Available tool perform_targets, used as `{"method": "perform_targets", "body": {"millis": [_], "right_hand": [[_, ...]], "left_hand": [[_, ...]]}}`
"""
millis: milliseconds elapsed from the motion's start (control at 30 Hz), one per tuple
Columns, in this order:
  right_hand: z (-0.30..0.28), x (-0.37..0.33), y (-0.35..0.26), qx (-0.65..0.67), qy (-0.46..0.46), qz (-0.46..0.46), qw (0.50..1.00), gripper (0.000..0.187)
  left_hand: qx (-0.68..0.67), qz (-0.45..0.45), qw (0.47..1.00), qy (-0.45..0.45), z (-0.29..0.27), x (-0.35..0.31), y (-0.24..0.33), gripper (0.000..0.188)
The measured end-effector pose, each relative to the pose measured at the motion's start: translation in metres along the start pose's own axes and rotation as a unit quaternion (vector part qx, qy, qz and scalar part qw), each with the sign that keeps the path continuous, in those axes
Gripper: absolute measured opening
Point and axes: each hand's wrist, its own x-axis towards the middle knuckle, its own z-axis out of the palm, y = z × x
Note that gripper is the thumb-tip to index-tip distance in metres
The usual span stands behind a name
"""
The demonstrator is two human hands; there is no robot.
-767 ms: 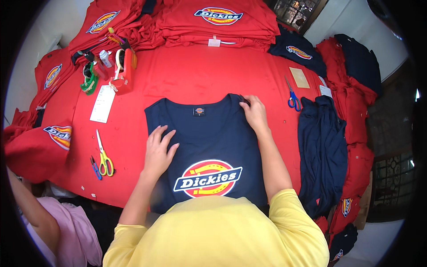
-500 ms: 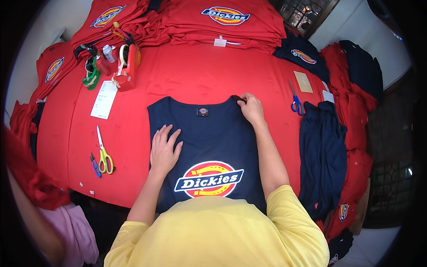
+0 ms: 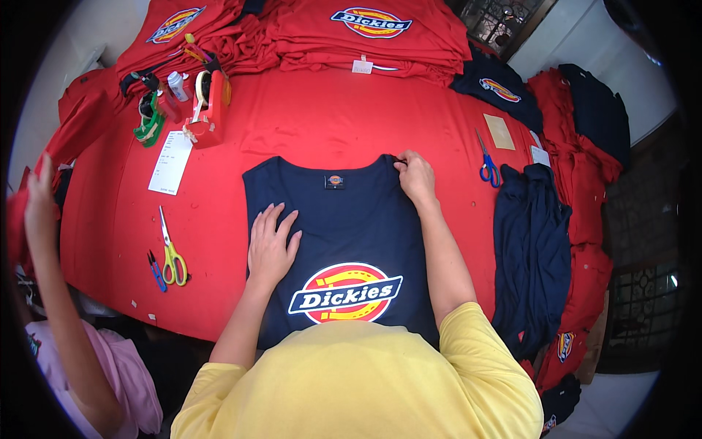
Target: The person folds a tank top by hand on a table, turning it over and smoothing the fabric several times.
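Note:
A navy sleeveless top lies spread in front of me on the red-covered table, its neckline toward the far side. It has a small label inside the neck and a red, yellow and white print on the chest. My left hand rests flat on the top's left side, fingers stretched out. At the far right shoulder of the top, my right hand pinches the strap edge between thumb and fingers. The top's lower end is hidden by my yellow shirt.
Left lie yellow-handled scissors, blue thread snips and a paper slip, below a red tape dispenser. Blue-handled scissors and a crumpled navy garment lie right. Folded red shirts stand behind. A co-worker's hand is left.
My hands and the navy top stay almost still. On the left, the co-worker's arm has risen and swung a red garment up and away toward the table's far left side.

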Motion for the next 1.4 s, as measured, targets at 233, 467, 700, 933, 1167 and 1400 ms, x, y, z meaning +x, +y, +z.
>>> {"method": "perform_targets", "body": {"millis": [233, 467, 700, 933, 1167, 1400], "right_hand": [[-0.030, -0.002, 0.065, -0.183, 0.124, 0.140, 0.965, 0.024], [-0.025, 0.002, 0.060, -0.177, 0.135, 0.045, 0.974, 0.026], [0.029, 0.018, -0.003, -0.047, -0.026, -0.047, 0.997, 0.021], [0.038, 0.016, 0.005, -0.131, 0.103, -0.045, 0.985, 0.028], [0.024, -0.024, -0.046, 0.070, 0.051, -0.110, 0.990, 0.019], [0.019, -0.054, -0.077, 0.557, -0.225, 0.293, 0.744, 0.028]], "left_hand": [[-0.006, -0.001, 1.000, -0.001, -0.001, 0.000, 0.001, 0.038], [-0.167, -0.084, 0.980, 0.067, 0.003, 0.030, -0.014, 0.034], [-0.111, 0.163, 0.980, 0.026, 0.022, 0.089, -0.001, 0.031], [-0.097, 0.162, 0.982, 0.027, 0.052, 0.079, -0.010, 0.029], [-0.080, 0.066, 0.991, 0.086, 0.052, 0.108, -0.001, 0.021], [-0.183, -0.034, 0.978, -0.097, 0.024, 0.125, 0.008, 0.016]]}}
